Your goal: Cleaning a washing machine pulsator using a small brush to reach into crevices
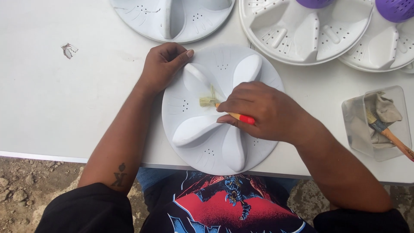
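1. A white round disc with four raised fins (222,110) is laid flat on the white table (64,95), at its near edge, directly in front of the person.
2. A small brush (226,110) with a wooden handle and a red end is held in the right hand (263,112). The grip is closed around the handle, with the fingers curled over it; the red end is seen just below the fingers.
3. The long axis of the brush is nearly horizontal in the view, a little tilted. The pale bristles point to the left, toward the centre of the disc, and the red end points to the right, toward the wrist.
4. The bristles are placed at the hub of the disc, where the four fins meet; they seem to touch the surface there.
5. The left hand (164,64) is laid on the upper left rim of the disc, with the fingers bent over the edge. It holds nothing else; the disc is only pressed by it.
6. The right hand is nearer to the hub; the left hand is at the rim, away from the brush.
7. More white discs (302,34) are seen at the far edge, and a clear container (377,123) with a cloth and a second brush is at the right.
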